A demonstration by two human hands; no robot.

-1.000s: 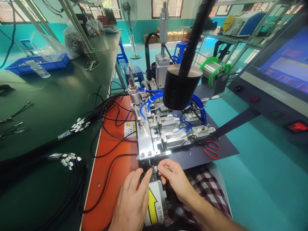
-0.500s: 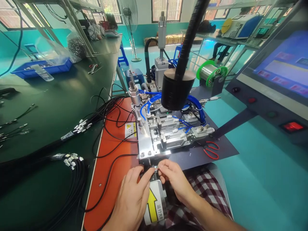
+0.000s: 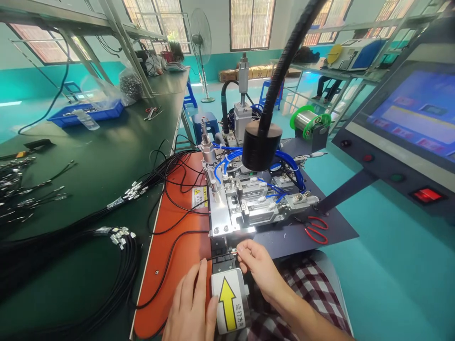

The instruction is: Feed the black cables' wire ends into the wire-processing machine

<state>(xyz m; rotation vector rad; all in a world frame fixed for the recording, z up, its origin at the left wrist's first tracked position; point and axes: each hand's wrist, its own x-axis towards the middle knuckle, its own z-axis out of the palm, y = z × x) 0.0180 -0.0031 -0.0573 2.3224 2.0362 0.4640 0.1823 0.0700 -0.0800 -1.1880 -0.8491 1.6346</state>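
My right hand (image 3: 259, 265) pinches the small metal connector (image 3: 233, 251) on the end of a thin black cable (image 3: 219, 256), just in front of the silver machine (image 3: 222, 220). From the connector, the cable runs left across the dark track to the fingertips of my left hand (image 3: 194, 298). Those fingers are stretched out, with the foremost fingertips at the cable over the orange board (image 3: 170, 284). Between my hands sits a block with a yellow arrow label (image 3: 229, 300).
Red-handled scissors (image 3: 316, 229) lie on the machine's dark base plate. A black lamp head (image 3: 261, 147) hangs over the machine, and a control screen (image 3: 419, 111) stands at right. Cable bundles (image 3: 122, 237) with metal ends and a blue tray (image 3: 85, 113) lie on the green bench.
My left hand has drawn back left and down from the connector, its fingers straightening. My right hand keeps its pinch near the track. The head view has tilted up and turned slightly left.
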